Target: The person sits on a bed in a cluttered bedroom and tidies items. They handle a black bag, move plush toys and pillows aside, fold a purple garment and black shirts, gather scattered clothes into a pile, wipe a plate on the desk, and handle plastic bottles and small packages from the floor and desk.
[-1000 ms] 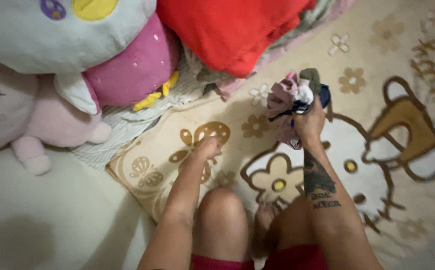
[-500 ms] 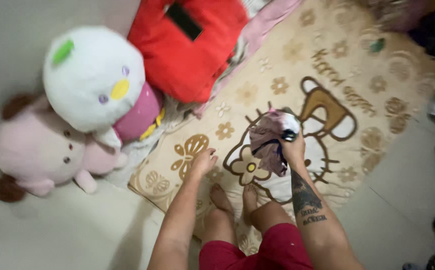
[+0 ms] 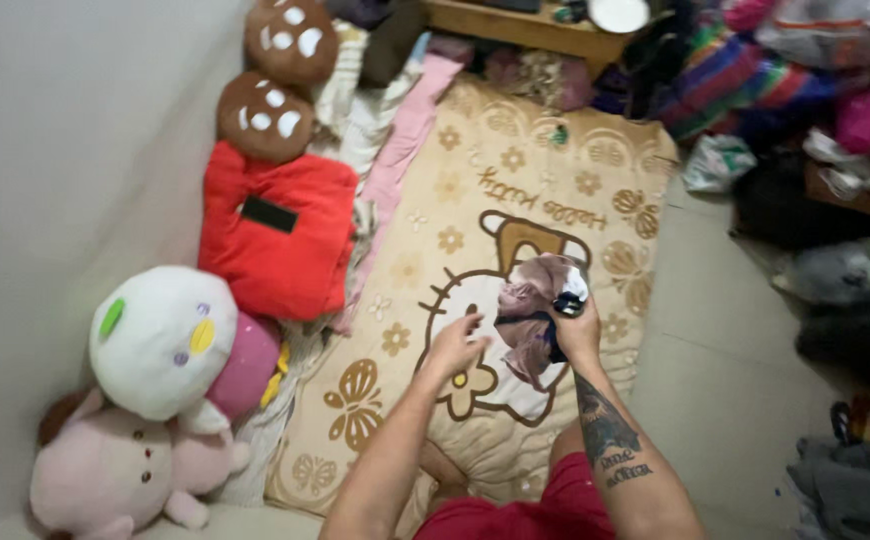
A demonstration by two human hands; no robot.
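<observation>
we are looking down at our right hand [image 3: 577, 335], which is clenching a bunch of small clothes [image 3: 535, 305] in pink, white and dark colours; the bundle is sticking up and out to the left of the curled fingers, hanging above the beige cartoon blanket [image 3: 515, 180]. our left hand [image 3: 455, 345] is hovering just beside the bundle with its fingers loosely spread, gripping nothing. a red cushion [image 3: 275, 235], a white plush toy [image 3: 160, 340] and a pink plush toy [image 3: 120, 470] are lying along the wall
</observation>
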